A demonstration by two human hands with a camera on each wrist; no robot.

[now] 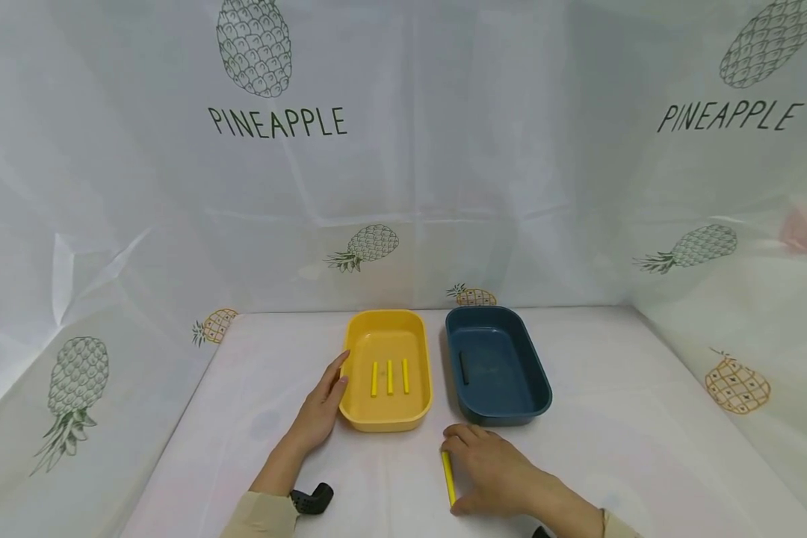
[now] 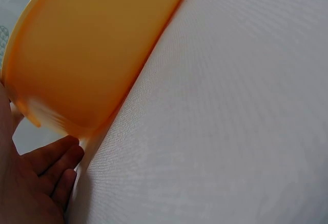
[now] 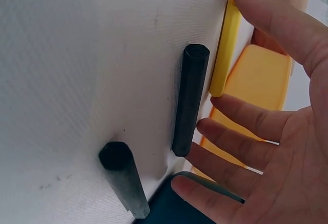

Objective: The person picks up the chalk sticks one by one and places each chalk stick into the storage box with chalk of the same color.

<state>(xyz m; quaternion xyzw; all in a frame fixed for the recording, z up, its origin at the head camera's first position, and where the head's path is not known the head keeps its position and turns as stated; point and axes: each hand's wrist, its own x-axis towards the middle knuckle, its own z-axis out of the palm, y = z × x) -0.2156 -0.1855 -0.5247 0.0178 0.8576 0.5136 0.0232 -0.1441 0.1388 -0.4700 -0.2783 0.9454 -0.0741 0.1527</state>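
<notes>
My left hand [image 1: 316, 413] rests against the left side of a yellow tray [image 1: 385, 424], its visible fingers [image 2: 53, 163] loosely extended beside the outer wall. Three yellow sticks [image 1: 390, 377] lie side by side in that tray. My right hand [image 1: 489, 469] pinches another yellow stick [image 1: 449, 478] end to end, the thumb at its near end and the index finger at its far end. Beside it, two black sticks [image 3: 190, 101] are on the table under the right palm, hidden in the head view. A dark blue tray [image 1: 504, 418] holds one black stick [image 1: 464, 368].
The trays stand side by side at the back of the white-covered table [image 1: 645, 448]. Plastic sheeting [image 1: 511, 187] printed with pineapples rises behind the table and along both sides.
</notes>
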